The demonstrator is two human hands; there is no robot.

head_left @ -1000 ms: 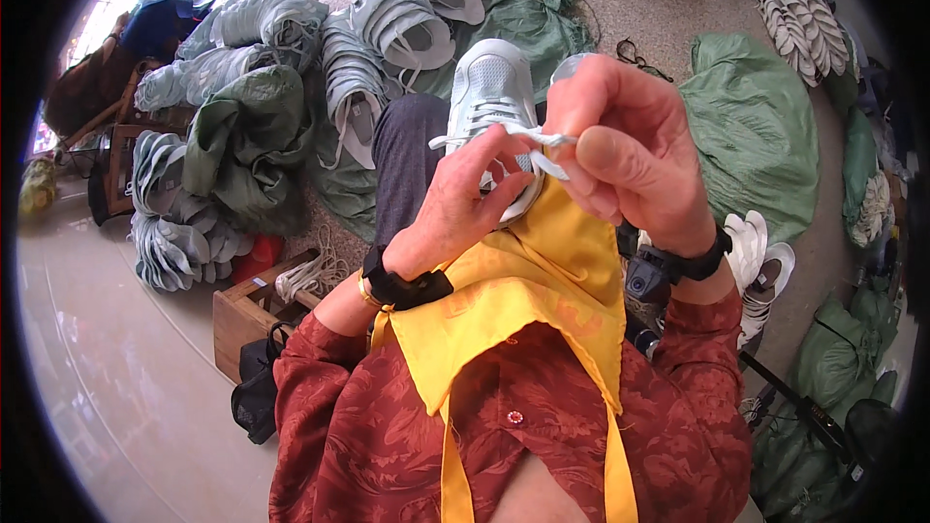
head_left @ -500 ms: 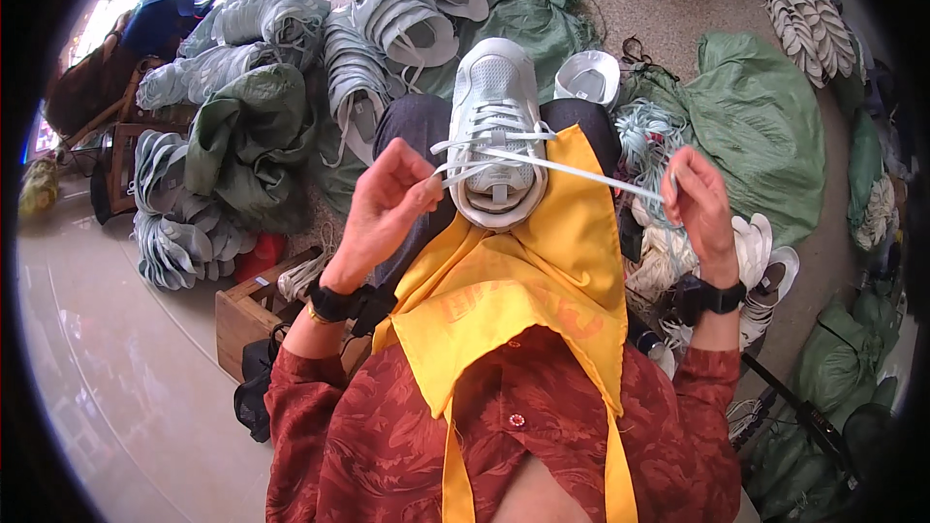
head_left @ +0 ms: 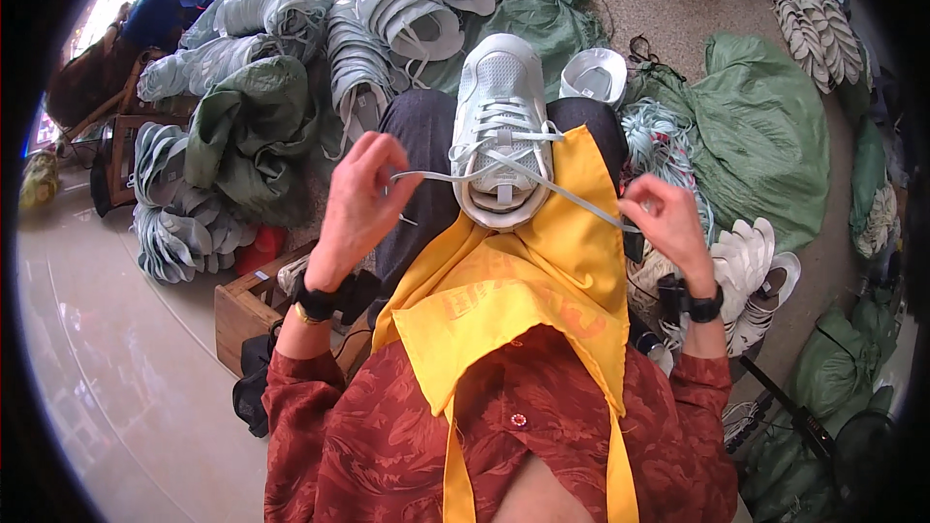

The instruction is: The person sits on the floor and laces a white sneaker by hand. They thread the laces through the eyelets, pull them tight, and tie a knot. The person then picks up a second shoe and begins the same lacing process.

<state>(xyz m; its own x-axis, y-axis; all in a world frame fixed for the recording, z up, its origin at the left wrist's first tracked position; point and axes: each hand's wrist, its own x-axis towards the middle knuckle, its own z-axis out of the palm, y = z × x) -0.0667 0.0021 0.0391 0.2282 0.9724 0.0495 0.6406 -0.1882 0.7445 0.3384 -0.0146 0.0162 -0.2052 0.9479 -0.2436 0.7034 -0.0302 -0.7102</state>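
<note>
A pale grey-white sneaker (head_left: 502, 87) rests across my knees, its toe pointing away from me. Its flat white shoelace (head_left: 572, 196) is threaded through the eyelets and crosses over the tongue. My left hand (head_left: 360, 208), left of the shoe, has its thumb and fingers curled around one side of the lace. On the right, my right hand (head_left: 668, 221) pinches the other side, which runs slanting down from the shoe. A yellow apron (head_left: 513, 276) spreads beneath the shoe's heel and over my lap.
Nested stacks of pale shoe uppers (head_left: 402, 24) lie ahead and to the left. Green sacks (head_left: 760, 136) sit at right and far left. A bundle of pale blue laces (head_left: 659, 136) hangs near my right knee. A wooden box (head_left: 247, 315) stands by my left forearm.
My left hand has shifted left and slightly down. The right hand has come lower and inward, toward the shoe. The lace between hand and shoe now slopes down more steeply on the right.
</note>
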